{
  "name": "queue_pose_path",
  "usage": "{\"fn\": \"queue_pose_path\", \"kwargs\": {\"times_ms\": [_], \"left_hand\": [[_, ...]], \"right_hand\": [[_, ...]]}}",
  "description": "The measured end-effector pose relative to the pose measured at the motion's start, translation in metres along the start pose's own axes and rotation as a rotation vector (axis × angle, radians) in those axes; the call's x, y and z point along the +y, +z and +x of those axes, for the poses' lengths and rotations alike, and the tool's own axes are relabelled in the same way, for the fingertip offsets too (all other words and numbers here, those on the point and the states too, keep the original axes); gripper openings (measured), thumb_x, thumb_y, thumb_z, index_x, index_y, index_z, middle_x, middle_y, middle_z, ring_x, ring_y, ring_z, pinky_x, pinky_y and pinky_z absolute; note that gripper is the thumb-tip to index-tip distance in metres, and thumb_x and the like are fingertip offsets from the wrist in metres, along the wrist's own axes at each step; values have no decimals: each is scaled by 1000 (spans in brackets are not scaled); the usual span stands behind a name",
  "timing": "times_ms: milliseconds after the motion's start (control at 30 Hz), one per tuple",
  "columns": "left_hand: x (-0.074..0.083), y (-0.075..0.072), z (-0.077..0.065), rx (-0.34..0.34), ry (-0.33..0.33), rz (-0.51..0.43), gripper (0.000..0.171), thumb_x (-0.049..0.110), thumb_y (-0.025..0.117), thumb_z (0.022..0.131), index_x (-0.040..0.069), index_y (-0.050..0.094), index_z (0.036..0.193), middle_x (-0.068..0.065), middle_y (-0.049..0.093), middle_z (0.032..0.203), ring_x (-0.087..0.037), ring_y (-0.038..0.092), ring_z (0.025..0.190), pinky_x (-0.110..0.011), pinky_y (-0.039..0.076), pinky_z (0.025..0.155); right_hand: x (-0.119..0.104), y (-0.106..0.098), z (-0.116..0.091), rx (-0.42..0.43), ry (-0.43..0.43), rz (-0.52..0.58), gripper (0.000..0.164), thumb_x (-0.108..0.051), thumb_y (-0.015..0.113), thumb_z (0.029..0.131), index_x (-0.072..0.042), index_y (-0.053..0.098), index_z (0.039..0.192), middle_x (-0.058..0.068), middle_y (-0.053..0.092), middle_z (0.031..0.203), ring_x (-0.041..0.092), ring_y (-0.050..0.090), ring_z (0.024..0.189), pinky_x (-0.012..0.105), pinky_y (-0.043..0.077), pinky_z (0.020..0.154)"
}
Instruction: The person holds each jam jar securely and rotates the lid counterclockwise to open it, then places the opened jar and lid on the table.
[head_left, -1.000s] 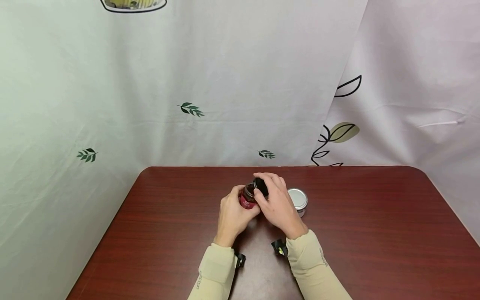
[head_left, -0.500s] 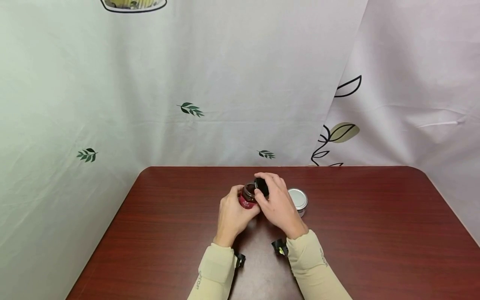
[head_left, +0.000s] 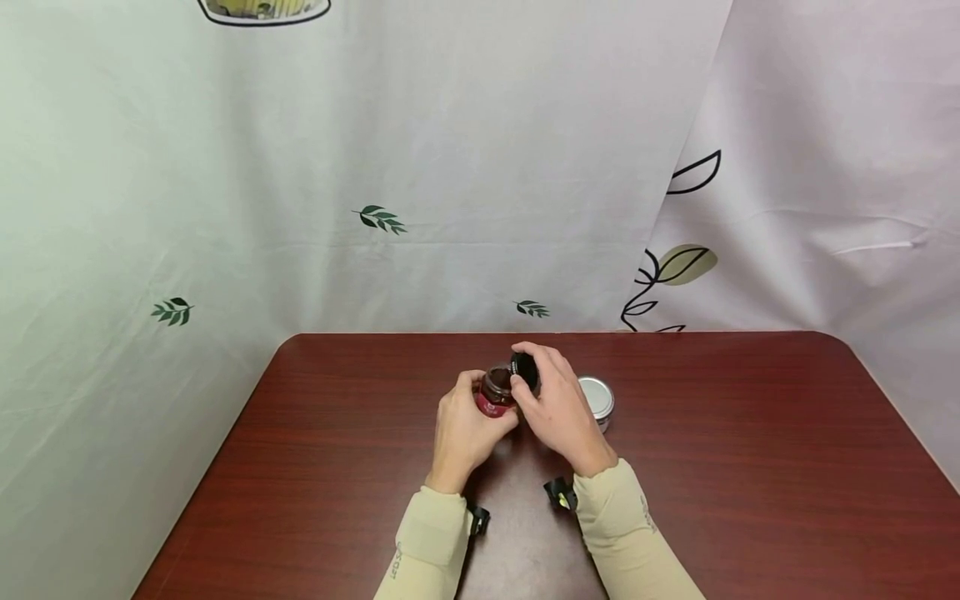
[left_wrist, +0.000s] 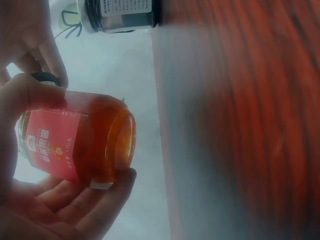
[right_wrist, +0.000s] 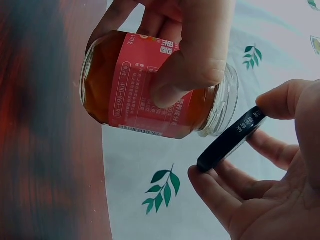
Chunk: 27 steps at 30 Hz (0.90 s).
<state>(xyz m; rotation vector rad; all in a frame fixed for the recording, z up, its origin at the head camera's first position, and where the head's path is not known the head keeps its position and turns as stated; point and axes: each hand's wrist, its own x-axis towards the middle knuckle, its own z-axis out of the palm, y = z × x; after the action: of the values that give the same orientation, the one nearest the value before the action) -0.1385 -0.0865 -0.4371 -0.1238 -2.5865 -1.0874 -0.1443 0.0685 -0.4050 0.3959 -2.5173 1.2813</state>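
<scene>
My left hand (head_left: 467, 429) grips a small glass jam jar (right_wrist: 102, 80) with a red label and amber contents, thumb on one side and fingers on the other. The jar's threaded mouth is uncovered. My right hand (head_left: 558, 408) pinches a black lid (right_wrist: 232, 139) by its edge between thumb and fingers. In the right wrist view the lid is tilted and stands just off the jar's mouth. The head view has the lid at the jar's right, upright on edge. Part of the label is hidden behind my left thumb.
Just right of my right hand, a second glass jar (head_left: 597, 400) with a silver lid stands on the red-brown wooden table (head_left: 735, 450). A white curtain (head_left: 480, 167) with leaf prints hangs behind the table's far edge. A black wrist camera (head_left: 560, 494) sits by the right sleeve.
My right hand has drawn the lid slightly up and right, so more of the jar's mouth shows. The left hand and its jar have stayed nearly in place.
</scene>
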Motion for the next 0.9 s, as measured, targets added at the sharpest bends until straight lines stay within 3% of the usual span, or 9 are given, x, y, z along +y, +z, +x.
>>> {"fn": "queue_pose_path", "kwargs": {"times_ms": [900], "left_hand": [[-5, 1, 2, 35, 10, -23, 55, 27, 85, 68, 9, 62, 114, -4, 69, 89, -18, 63, 75, -35, 52, 66]], "right_hand": [[2, -2, 1, -15, 7, 8, 44, -18, 58, 99, -11, 53, 142, 14, 53, 141, 29, 48, 132, 51, 41, 105]]}}
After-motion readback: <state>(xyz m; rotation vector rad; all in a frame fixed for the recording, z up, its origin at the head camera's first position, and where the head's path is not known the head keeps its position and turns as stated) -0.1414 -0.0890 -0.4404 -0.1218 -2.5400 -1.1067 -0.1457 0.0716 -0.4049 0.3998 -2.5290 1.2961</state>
